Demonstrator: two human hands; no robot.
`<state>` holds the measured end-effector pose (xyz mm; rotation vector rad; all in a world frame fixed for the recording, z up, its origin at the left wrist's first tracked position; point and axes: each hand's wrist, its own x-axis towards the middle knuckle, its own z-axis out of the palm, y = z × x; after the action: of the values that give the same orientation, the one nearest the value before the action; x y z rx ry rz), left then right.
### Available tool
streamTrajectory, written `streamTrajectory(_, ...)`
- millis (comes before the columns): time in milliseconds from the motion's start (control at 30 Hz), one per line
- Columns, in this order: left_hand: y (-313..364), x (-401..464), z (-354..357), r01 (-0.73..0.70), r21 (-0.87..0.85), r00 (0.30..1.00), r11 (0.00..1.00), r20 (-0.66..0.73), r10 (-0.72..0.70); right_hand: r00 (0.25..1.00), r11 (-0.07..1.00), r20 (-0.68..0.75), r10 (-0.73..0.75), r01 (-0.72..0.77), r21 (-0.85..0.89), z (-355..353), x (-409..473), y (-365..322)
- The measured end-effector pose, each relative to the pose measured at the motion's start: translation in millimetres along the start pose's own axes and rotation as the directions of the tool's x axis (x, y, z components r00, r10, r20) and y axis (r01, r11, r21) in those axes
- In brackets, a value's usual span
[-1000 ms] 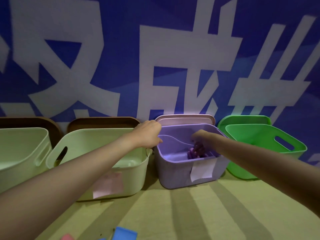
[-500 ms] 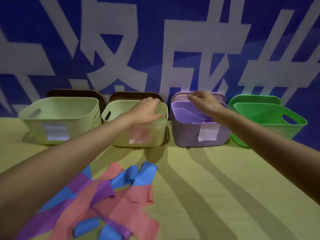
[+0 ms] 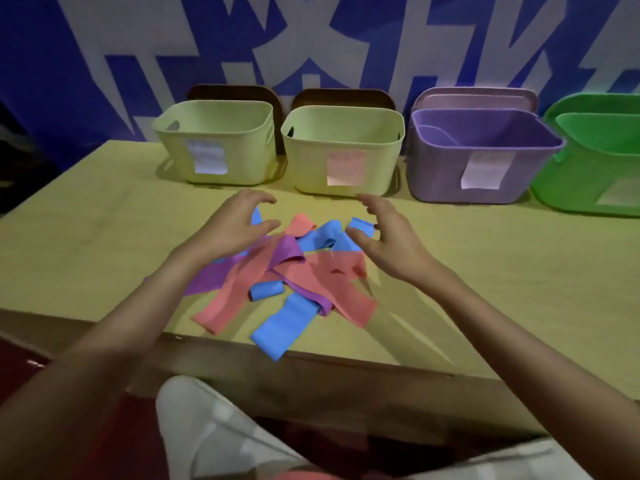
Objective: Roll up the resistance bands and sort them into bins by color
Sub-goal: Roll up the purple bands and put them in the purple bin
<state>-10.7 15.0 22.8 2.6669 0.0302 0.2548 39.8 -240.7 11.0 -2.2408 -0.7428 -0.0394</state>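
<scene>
Your left hand (image 3: 235, 223) hovers over the left end of the band pile (image 3: 287, 275), fingers spread and loosely curved, holding nothing; whether the palm brushes the bands beneath it can't be made out. Under and just behind it lie a purple band (image 3: 214, 277) running off toward the left and a red band (image 3: 228, 299) angled from the tabletop's (image 3: 104, 230) near edge up toward the middle of the heap.

In the centre a short blue roll (image 3: 266, 291) sits on the pile, already curled, its axis lying roughly left to right. It looks like the easiest piece to lift and lies a little nearer your left hand. A flat blue band (image 3: 284, 323) points from the pile toward you, its near end overhanging the tabletop's edge.

Your right hand (image 3: 391, 244) is over the right end of the heap, fingers likewise open and empty, thumb close to the blue loops (image 3: 325, 237) at the back. Those loops lie just ahead of its fingers, between the two hands, so that hand is best placed for them.

Beyond the pile stand four bins in a row: two pale yellow-green ones, left bin (image 3: 214, 147) and middle bin (image 3: 343, 154), then the purple bin (image 3: 485, 161) and the green bin (image 3: 595, 168). All are well apart from the bands, so anything rolled has to travel forward.
</scene>
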Motion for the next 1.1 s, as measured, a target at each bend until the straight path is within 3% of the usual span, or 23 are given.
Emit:
streamTrajectory(133,-47,-53,15,0.131,-0.055,0.987,0.990,-0.084,-0.136,0.995,0.998,0.100,-0.005,-0.001,0.059,38,-20,-1)
streamTrajectory(233,-77,-85,20,0.276,-0.073,0.936,0.958,-0.207,-0.285,0.991,0.994,0.125,-0.049,0.035,0.107,59,-29,-10)
streamTrajectory(367,-110,-109,19,0.578,-0.032,0.753,0.816,-0.364,-0.548,0.971,0.979,0.156,-0.180,0.162,0.121,79,-28,-29)
streamTrajectory(467,-116,-112,13,0.762,-0.007,0.599,0.647,-0.369,-0.711,0.945,0.960,0.171,-0.277,0.266,0.084,91,-18,-40)
streamTrajectory(533,-119,-110,9,0.806,-0.008,0.552,0.592,-0.350,-0.757,0.911,0.944,0.249,-0.328,0.322,0.068,98,-11,-48)
streamTrajectory(700,-133,-101,5,0.825,-0.068,0.520,0.561,-0.296,-0.801,0.811,0.916,0.437,-0.388,0.394,0.083,124,-10,-82)
streamTrajectory(900,-128,-95,4,0.842,-0.111,0.489,0.528,-0.258,-0.833,0.828,0.884,0.478,-0.294,0.426,-0.195,168,-9,-103)
streamTrajectory(1000,-124,-93,6,0.817,-0.142,0.510,0.559,-0.275,-0.815,0.827,0.911,0.479,-0.294,0.394,-0.121,172,-8,-100)
streamTrajectory(1100,-116,-90,6,0.721,-0.240,0.561,0.650,-0.349,-0.751,0.922,0.980,0.332,-0.197,0.199,0.028,150,4,-96)
